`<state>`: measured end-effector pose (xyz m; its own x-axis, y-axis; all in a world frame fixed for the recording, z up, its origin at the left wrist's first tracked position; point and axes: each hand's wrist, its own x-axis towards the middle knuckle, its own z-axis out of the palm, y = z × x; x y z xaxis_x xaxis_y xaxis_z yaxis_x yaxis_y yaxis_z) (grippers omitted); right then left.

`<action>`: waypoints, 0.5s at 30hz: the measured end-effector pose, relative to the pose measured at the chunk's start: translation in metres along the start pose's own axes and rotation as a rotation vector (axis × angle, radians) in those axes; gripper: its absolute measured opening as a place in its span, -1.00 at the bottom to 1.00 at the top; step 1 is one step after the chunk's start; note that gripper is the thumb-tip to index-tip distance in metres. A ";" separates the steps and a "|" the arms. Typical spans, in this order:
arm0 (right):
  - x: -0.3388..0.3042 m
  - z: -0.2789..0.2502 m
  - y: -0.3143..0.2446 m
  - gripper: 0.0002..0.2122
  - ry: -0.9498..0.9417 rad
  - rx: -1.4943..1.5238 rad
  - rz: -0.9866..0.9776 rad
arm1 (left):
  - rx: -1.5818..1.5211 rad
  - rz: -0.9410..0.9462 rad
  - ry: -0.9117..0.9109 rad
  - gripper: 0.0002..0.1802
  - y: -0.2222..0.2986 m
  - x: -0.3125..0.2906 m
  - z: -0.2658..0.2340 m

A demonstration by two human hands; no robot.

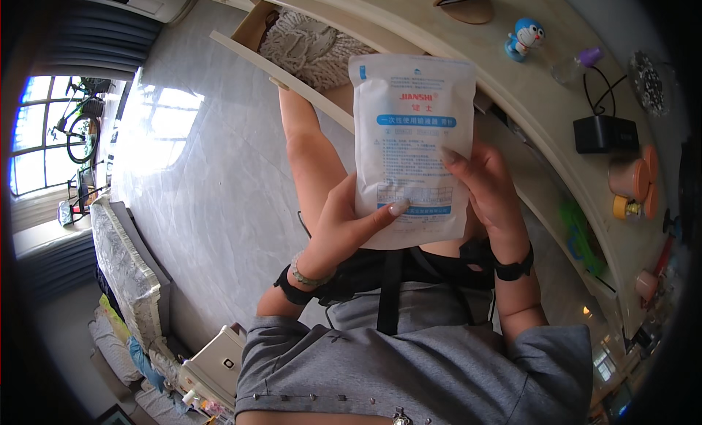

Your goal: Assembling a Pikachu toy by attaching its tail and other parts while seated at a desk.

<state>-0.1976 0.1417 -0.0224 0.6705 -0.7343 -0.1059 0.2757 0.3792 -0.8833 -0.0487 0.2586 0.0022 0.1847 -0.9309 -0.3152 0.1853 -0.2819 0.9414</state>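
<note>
A flat white sealed packet [414, 151] with red and blue print is held up in front of my body, its printed side facing me. My left hand [347, 219] grips the lower left edge, thumb lying across the front and fingers hidden behind. On the right edge, my right hand [491, 187] holds the packet, its thumb on the front and the other fingers partly hidden. Behind the packet's upper left stands a pulled-out drawer [256, 58] containing a cream, shaggy, fringed textile [311, 48].
A long cream cabinet [504, 81] curves along the right. On it are a blue-and-white figurine [525, 39], a purple-capped bottle [578, 65], a black box [605, 135] and orange-lidded jars [635, 176]. Left are grey floor tiles [219, 206], a covered sofa [126, 264] and a window.
</note>
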 end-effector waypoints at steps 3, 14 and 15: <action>0.000 0.001 -0.001 -0.70 0.006 -0.017 -0.001 | 0.003 -0.032 -0.013 -0.51 0.002 0.000 -0.001; -0.010 0.040 -0.034 -0.60 -0.006 -0.679 -0.333 | 0.128 0.345 -0.149 0.03 -0.007 0.010 0.009; -0.009 0.047 -0.033 -0.58 -0.067 -0.790 -0.479 | 0.133 0.348 -0.145 0.03 -0.016 0.001 0.003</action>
<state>-0.1799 0.1621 0.0295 0.6515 -0.6701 0.3557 0.0009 -0.4682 -0.8836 -0.0543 0.2615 -0.0128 0.0749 -0.9965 0.0367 0.0068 0.0373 0.9993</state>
